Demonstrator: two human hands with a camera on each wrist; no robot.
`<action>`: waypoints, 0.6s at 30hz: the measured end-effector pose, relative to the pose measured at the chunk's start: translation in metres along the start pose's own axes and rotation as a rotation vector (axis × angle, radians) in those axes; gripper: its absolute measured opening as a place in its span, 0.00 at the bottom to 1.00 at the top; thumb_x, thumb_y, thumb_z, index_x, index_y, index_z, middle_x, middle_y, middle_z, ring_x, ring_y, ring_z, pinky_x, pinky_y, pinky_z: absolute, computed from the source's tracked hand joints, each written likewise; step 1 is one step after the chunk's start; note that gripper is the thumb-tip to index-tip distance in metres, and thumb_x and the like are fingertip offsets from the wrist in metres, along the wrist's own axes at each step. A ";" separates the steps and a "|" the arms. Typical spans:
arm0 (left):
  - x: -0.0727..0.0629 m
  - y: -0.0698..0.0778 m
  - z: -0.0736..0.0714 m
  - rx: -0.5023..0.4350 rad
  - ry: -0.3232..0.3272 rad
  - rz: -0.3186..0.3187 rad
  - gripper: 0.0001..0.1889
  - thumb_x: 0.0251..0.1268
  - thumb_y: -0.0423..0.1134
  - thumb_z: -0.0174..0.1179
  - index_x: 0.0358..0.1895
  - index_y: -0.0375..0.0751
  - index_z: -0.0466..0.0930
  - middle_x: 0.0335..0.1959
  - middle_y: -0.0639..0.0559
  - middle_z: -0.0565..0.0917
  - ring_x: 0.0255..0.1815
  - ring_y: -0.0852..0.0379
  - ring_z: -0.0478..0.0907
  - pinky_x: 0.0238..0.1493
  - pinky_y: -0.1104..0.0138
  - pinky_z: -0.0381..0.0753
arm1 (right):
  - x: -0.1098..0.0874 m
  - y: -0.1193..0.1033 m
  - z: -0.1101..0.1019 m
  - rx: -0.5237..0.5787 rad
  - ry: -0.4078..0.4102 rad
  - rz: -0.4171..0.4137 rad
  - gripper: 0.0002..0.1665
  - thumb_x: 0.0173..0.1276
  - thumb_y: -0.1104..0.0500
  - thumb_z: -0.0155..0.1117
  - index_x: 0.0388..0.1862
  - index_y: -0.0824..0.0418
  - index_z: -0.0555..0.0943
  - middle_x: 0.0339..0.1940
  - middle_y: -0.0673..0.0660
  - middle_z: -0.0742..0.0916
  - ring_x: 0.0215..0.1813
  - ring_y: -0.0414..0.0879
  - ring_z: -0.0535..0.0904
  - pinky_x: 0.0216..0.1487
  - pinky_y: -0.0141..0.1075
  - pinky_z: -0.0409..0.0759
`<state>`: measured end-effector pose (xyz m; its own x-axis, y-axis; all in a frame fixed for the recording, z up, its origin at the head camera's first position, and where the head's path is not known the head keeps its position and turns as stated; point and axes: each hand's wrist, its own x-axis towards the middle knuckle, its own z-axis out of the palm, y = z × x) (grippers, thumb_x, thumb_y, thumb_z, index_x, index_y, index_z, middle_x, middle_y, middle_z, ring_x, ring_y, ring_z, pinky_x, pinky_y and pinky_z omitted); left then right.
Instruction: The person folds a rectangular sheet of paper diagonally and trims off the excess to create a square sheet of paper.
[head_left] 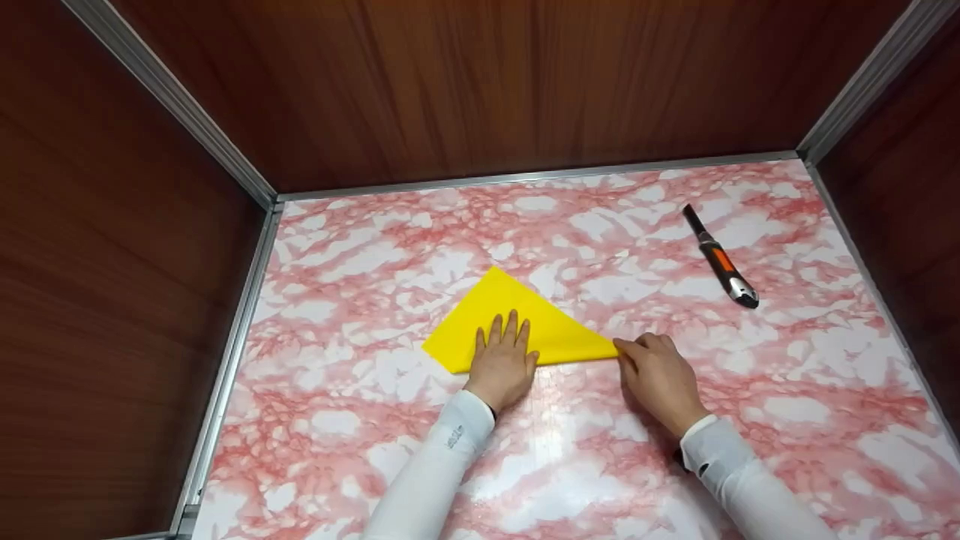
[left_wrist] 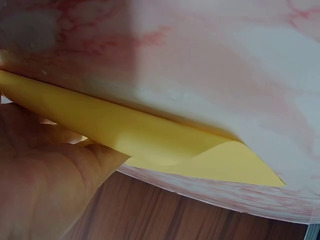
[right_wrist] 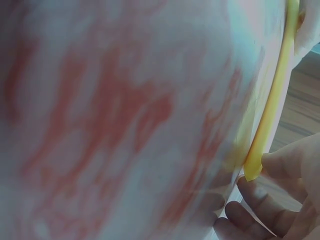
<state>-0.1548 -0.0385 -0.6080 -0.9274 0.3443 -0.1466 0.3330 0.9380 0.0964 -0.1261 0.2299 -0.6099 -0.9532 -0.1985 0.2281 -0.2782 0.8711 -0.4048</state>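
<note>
A sheet of yellow paper (head_left: 480, 307) lies folded on the table, its fold along the near edge and a point facing the back. My left hand (head_left: 501, 367) rests flat on it with fingers spread, near the fold. At the sheet's right corner, my right hand (head_left: 661, 377) pinches the tip between thumb and forefinger. The left wrist view shows the folded edge of the paper (left_wrist: 130, 125) bulging in a soft roll beside the left hand (left_wrist: 55, 175). In the right wrist view the paper's narrow corner (right_wrist: 255, 167) sits between the right hand's fingertips (right_wrist: 270, 161).
A utility knife (head_left: 721, 259) with a black, orange and silver handle lies at the back right of the red-and-white marbled table (head_left: 337, 435). Dark wood panels (head_left: 525, 82) with metal edging stand at the back and both sides.
</note>
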 end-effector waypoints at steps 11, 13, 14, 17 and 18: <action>0.002 0.002 0.003 0.010 -0.014 -0.010 0.33 0.77 0.57 0.36 0.78 0.46 0.50 0.79 0.46 0.47 0.77 0.41 0.44 0.70 0.41 0.45 | 0.000 0.000 0.000 -0.004 -0.011 0.008 0.18 0.67 0.56 0.65 0.55 0.56 0.85 0.35 0.53 0.79 0.40 0.51 0.73 0.34 0.46 0.77; 0.002 0.002 0.004 0.019 -0.013 -0.012 0.33 0.77 0.57 0.36 0.78 0.46 0.50 0.79 0.46 0.47 0.77 0.41 0.44 0.70 0.41 0.46 | 0.000 0.000 0.000 -0.005 -0.007 0.004 0.18 0.67 0.56 0.65 0.55 0.57 0.85 0.35 0.53 0.79 0.40 0.51 0.73 0.34 0.46 0.77; 0.002 0.002 0.004 0.024 -0.012 -0.013 0.33 0.77 0.58 0.36 0.78 0.46 0.49 0.79 0.46 0.47 0.77 0.41 0.44 0.70 0.41 0.46 | 0.000 0.000 0.000 -0.004 -0.006 0.002 0.18 0.67 0.56 0.65 0.55 0.57 0.85 0.35 0.53 0.79 0.40 0.51 0.73 0.34 0.46 0.77; 0.001 0.003 0.004 0.039 -0.011 -0.016 0.34 0.77 0.58 0.36 0.78 0.46 0.48 0.79 0.46 0.47 0.77 0.42 0.44 0.70 0.41 0.46 | -0.001 0.000 0.000 -0.001 -0.006 0.005 0.18 0.67 0.56 0.65 0.55 0.57 0.84 0.35 0.53 0.79 0.40 0.51 0.72 0.34 0.46 0.77; 0.001 0.003 0.005 0.043 -0.010 -0.016 0.34 0.77 0.58 0.36 0.78 0.46 0.48 0.79 0.46 0.47 0.77 0.42 0.43 0.70 0.41 0.45 | -0.001 0.000 0.000 0.001 -0.009 0.007 0.19 0.67 0.56 0.65 0.56 0.57 0.84 0.35 0.53 0.79 0.40 0.51 0.72 0.35 0.46 0.77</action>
<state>-0.1541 -0.0350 -0.6123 -0.9310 0.3290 -0.1579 0.3250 0.9443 0.0518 -0.1256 0.2302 -0.6106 -0.9561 -0.1967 0.2172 -0.2718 0.8719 -0.4073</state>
